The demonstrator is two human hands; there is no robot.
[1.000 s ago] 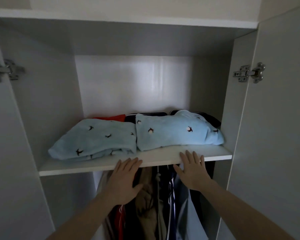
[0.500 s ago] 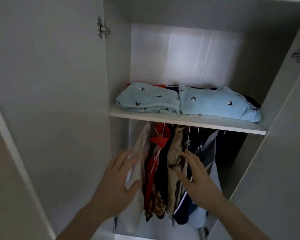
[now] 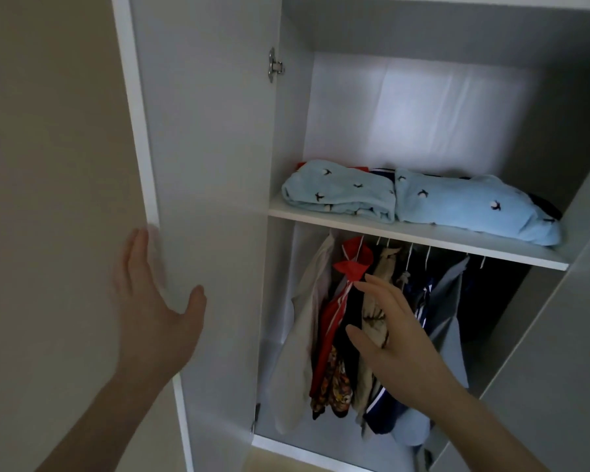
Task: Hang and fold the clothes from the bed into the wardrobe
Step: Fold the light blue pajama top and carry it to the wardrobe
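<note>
The left hand (image 3: 154,301) reaches the outer edge of the open left wardrobe door (image 3: 201,199), fingers straight and blurred, gripping nothing. The right hand (image 3: 385,332) hovers relaxed, holding nothing, before the hanging clothes (image 3: 331,321) (red, beige, navy). Two folded light-blue fleece garments (image 3: 423,202) lie side by side on the shelf (image 3: 419,235) above.

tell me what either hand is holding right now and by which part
Nothing is held. The left hand is open at the outer edge of the left wardrobe door; the right hand is open in front of the hanging clothes.
</note>
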